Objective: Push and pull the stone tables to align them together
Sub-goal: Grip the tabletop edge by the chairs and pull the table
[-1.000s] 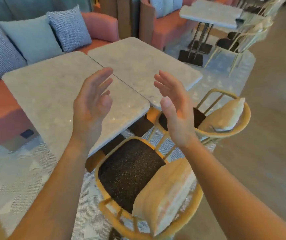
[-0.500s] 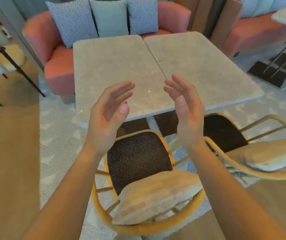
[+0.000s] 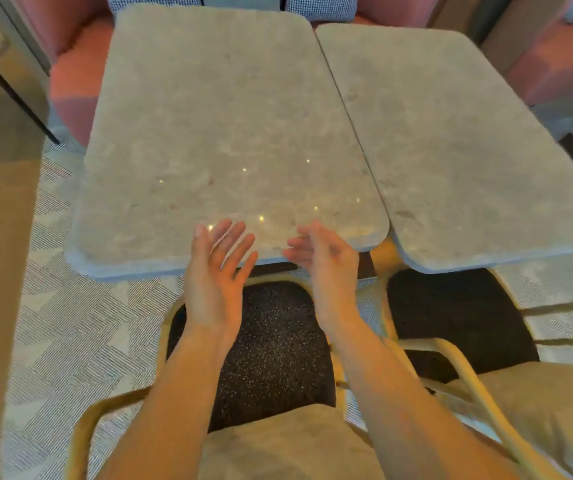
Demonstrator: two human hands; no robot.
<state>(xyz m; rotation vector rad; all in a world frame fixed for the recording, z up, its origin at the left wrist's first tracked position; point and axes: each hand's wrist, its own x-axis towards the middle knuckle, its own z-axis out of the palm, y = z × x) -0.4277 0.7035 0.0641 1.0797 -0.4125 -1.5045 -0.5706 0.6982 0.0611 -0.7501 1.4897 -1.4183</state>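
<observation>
Item 1, left stone table (image 3: 215, 116): pale speckled slab with rounded corners, centre of the scene, running from the near chair to the far sofa.

Item 2, right stone table (image 3: 468, 133): matching slab, just beside item 1. Their long edges meet along a thin dark seam. The ends are not flush; the right slab's near edge sits nearer than the left's.

Item 3, left hand (image 3: 214, 271): fingers straight and spread, palm turned right, holding nothing, at the near edge of the left table.

Item 4, right hand (image 3: 326, 261): fingers extended and relaxed, palm turned left, holding nothing, at the same edge, left of the seam. Blurred; contact with the slab cannot be told.

Item 5, chair (image 3: 278, 358): yellow frame, dark speckled seat, below both forearms, tucked near the left table.

Item 6, second chair (image 3: 451, 313): same kind, near the right table.

Item 7, pink sofa (image 3: 70, 81): behind the tables' far ends.

Item 8, patterned rug (image 3: 80, 323): under all.
</observation>
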